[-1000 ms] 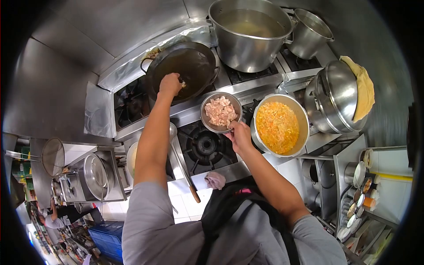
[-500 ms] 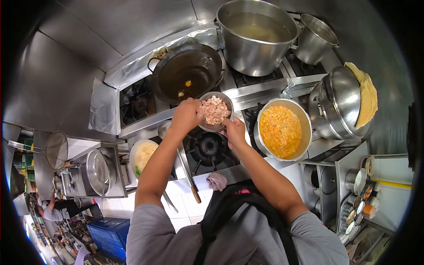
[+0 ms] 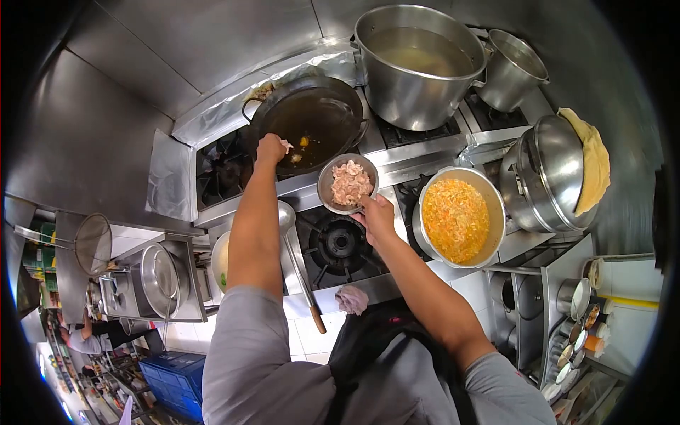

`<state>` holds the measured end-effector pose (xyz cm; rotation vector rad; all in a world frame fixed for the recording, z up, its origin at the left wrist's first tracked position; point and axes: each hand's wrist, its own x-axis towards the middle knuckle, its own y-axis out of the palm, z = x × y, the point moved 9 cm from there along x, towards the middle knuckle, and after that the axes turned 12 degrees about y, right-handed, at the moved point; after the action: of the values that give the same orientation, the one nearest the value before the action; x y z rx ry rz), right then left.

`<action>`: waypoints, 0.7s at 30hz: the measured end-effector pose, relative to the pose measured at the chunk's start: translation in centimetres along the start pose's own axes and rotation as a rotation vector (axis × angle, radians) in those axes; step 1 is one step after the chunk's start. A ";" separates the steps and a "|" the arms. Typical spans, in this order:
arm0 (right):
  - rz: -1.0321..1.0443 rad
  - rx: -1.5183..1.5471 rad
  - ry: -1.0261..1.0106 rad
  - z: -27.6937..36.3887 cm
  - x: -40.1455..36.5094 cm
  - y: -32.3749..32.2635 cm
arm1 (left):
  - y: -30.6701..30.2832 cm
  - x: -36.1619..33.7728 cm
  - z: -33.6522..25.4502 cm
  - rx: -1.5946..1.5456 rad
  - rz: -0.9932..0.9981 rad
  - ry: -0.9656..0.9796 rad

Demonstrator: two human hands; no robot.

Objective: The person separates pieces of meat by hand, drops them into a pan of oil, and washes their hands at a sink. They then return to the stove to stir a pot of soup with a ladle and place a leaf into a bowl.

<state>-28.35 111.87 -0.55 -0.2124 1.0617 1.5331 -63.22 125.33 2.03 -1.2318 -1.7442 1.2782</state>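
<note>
My left hand (image 3: pixel 270 149), fingers closed, is over the near left rim of a dark wok (image 3: pixel 319 113). A bit of pale pink raw meat (image 3: pixel 287 145) sticks out from its fingers. The wok holds dark oil with a yellow piece (image 3: pixel 304 141) and a paler piece in it. With my right hand (image 3: pixel 377 218) I grip the near right rim of a metal bowl (image 3: pixel 325 185), held above the front burner. Chopped raw meat (image 3: pixel 350 183) fills much of this bowl.
Right of the burner stands a pot of shredded orange-yellow food (image 3: pixel 455 221). A large stockpot (image 3: pixel 418 92) and a smaller pot (image 3: pixel 508 74) stand behind. A ladle (image 3: pixel 301 262) and a crumpled cloth (image 3: pixel 351 299) lie in front. A covered steel pot (image 3: pixel 542 173) is at right.
My left hand has moved from the bowl up and left to the wok, carrying a bit of meat. My right hand still holds the bowl, in nearly the same place.
</note>
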 end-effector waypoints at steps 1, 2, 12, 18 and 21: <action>-0.002 0.000 0.001 0.0 0.1 -0.2 | -0.1 0.4 -0.6 0.063 0.036 0.057; -0.009 -0.011 -0.009 0.2 0.3 -0.3 | -0.1 0.6 -1.2 0.126 0.072 0.112; 0.059 -0.362 -0.196 1.0 1.2 1.5 | -5.0 -15.3 -20.5 0.090 0.060 1.083; 0.054 -0.322 -0.097 1.4 0.1 2.7 | -3.9 -15.6 -18.8 0.247 -0.092 0.991; 0.053 -0.253 -0.016 0.8 0.8 2.2 | -5.6 -15.1 -17.1 0.004 -0.136 0.891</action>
<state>-30.13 113.24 0.46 -0.3485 0.8649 1.7140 -44.51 116.65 13.33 -1.3572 -1.1308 0.4993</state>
